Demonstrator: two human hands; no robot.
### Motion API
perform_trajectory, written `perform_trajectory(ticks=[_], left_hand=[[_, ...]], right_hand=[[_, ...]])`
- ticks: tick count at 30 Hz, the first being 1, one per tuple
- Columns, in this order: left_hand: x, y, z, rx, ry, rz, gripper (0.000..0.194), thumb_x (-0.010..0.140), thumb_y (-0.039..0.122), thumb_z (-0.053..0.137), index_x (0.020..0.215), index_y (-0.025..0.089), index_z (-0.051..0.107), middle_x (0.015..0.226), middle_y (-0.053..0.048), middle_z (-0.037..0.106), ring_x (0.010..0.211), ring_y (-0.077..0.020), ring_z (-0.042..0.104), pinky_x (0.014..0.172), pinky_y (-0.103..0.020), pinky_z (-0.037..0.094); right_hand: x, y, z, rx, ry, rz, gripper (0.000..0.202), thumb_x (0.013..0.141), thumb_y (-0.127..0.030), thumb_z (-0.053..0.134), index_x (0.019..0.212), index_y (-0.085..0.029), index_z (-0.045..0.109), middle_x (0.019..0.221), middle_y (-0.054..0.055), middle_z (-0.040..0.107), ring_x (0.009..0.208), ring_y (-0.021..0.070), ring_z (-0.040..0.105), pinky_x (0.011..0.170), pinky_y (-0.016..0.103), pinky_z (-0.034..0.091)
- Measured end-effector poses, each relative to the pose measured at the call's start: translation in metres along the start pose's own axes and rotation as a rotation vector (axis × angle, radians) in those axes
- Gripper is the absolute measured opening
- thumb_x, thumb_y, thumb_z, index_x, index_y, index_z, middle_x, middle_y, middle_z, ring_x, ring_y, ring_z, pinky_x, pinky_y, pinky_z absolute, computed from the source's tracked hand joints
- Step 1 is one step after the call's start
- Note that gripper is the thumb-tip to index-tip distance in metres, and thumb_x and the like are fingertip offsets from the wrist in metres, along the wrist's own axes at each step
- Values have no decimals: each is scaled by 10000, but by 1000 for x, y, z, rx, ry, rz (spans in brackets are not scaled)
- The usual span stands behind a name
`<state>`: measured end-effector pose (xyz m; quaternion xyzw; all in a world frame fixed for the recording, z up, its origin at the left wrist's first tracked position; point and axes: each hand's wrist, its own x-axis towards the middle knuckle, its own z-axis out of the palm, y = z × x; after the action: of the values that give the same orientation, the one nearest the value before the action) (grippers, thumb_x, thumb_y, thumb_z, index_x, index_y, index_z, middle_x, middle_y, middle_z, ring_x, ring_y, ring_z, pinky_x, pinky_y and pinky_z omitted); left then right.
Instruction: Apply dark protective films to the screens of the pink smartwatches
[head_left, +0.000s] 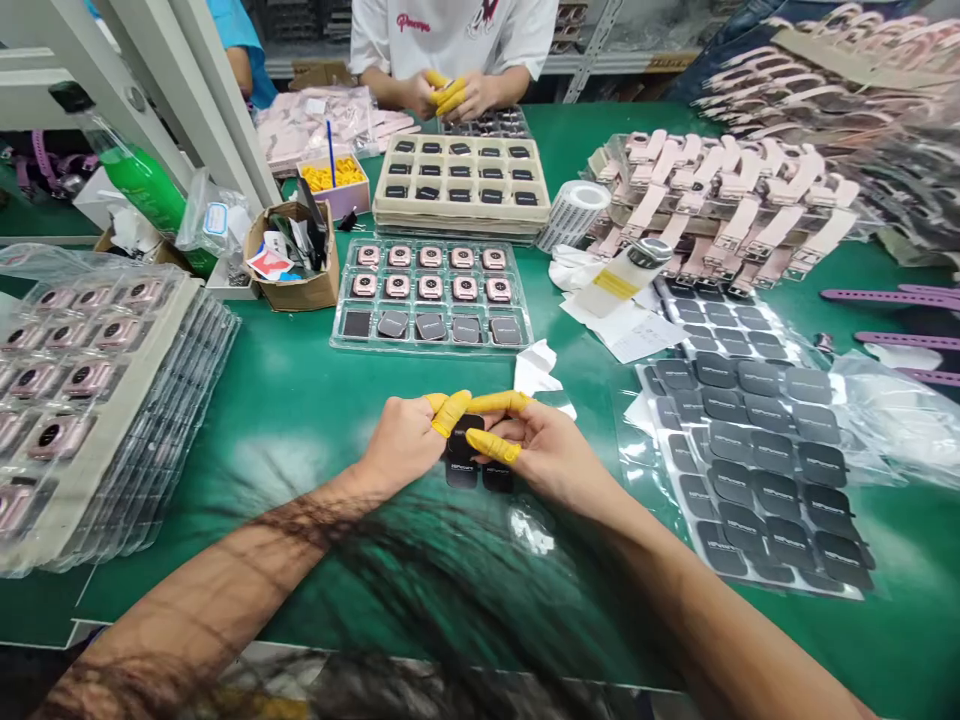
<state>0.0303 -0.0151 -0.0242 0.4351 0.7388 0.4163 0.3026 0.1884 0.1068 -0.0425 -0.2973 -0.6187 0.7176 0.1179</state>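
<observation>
Over the middle of the green table, my left hand [401, 440] and my right hand [559, 450] meet, both with yellow finger cots. Their fingertips pinch a small black rounded-square film piece [469, 424] between them. Just below it are similar black pieces with white lettering [462, 473]. Beyond my hands is a clear plastic tray [431, 350]. Two of its rows hold pink square watch cases [430, 288]; the front row holds dark square pieces [430, 327]. Crumpled white paper [537, 368] lies close to my right hand.
Sheets of black labels [772, 490] spread at right, with pink watch straps [724, 210] behind. Stacked trays of watches [150, 440] stand at left. A cardboard box [304, 290], a white bottle [622, 282] and a beige tray [465, 207] sit farther back. A co-worker's hands [450, 95] are opposite.
</observation>
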Motion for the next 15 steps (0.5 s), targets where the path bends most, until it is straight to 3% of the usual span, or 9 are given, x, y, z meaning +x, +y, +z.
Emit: perform_trajectory(ticks=[2, 4, 6, 8, 10, 12, 15], left_hand=[[1, 0, 0, 13, 50, -26, 619, 1041, 575, 411, 727, 129, 704, 719, -63, 706, 701, -183, 616, 647, -295, 435], [1, -1, -1, -57, 47, -39, 648, 1036, 628, 392, 768, 134, 714, 762, -84, 734, 738, -209, 653, 663, -309, 456], [1, -2, -2, -184, 5, -50, 629, 1035, 641, 394, 894, 146, 755, 872, -115, 790, 862, -250, 728, 762, -330, 518], [1, -4, -2, -292, -27, -52, 578, 1036, 618, 416, 999, 163, 772, 952, -132, 815, 987, -271, 764, 878, -351, 548], [1, -5, -3, -321, -31, -56, 517, 1030, 583, 453, 1024, 177, 773, 975, -133, 822, 1030, -281, 773, 926, -367, 556], [1, -6, -2, -315, -34, -64, 472, 1015, 564, 487, 991, 187, 770, 992, -128, 824, 1012, -286, 779, 919, -380, 563], [1, -9, -1, -273, -61, -35, 413, 993, 529, 518, 903, 199, 750, 1005, -120, 823, 957, -287, 781, 849, -386, 567]], right_hand=[[4, -9, 2, -16, 51, -4, 419, 630, -441, 961, 972, -266, 795, 868, 12, 651, 670, 148, 701, 651, 289, 647], [19, -29, 9, -27, 146, -68, 413, 632, -472, 949, 942, -249, 793, 887, 25, 661, 664, 162, 707, 638, 314, 652], [49, -55, 23, -59, 199, -184, 374, 707, -459, 903, 971, -226, 777, 916, 35, 686, 684, 160, 710, 661, 320, 650], [90, -79, 45, -163, 163, -276, 313, 836, -375, 807, 1080, -189, 746, 919, 33, 699, 731, 146, 713, 728, 311, 633], [131, -95, 71, -451, 98, -254, 304, 946, -327, 691, 1193, -151, 706, 857, 17, 691, 731, 130, 693, 766, 307, 597], [166, -100, 93, -600, 57, -257, 254, 817, -244, 839, 1009, -106, 747, 797, 22, 685, 804, 153, 684, 888, 330, 557], [199, -99, 108, -729, 93, -304, 249, 707, -159, 909, 867, -90, 730, 1055, 100, 705, 1068, 188, 654, 1075, 324, 451]])
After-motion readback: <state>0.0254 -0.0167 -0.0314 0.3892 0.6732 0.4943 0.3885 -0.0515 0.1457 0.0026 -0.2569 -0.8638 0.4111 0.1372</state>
